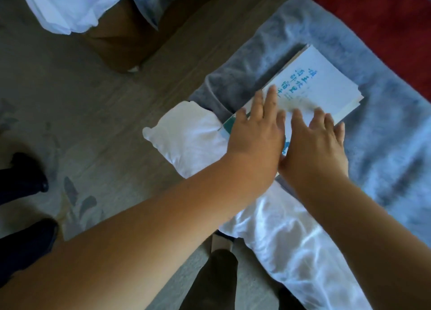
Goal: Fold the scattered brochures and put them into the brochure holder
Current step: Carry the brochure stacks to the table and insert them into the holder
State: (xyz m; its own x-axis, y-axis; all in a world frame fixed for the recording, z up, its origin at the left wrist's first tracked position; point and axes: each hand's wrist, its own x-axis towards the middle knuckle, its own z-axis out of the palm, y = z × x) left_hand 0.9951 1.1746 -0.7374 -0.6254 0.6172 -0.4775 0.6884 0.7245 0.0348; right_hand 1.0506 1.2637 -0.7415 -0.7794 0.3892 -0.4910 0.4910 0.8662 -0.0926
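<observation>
Palms hid the brochure's [319,81] near half, so I couldn't make out its lower edge. My left hand [254,132] and right hand [314,144] lay flat on it with fingers spread, gripping nothing; its printed end ran toward 1 o'clock across the grey blanket [384,127].

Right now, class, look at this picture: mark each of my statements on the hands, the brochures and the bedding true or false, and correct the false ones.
1. Both hands lie flat on the brochures. True.
2. The left hand has a fist-like grip. False: its fingers are spread open.
3. The brochures rest on a grey blanket. True.
4. The brochures carry red print. False: it is blue.
5. The right hand holds a pen. False: it holds nothing.
</observation>
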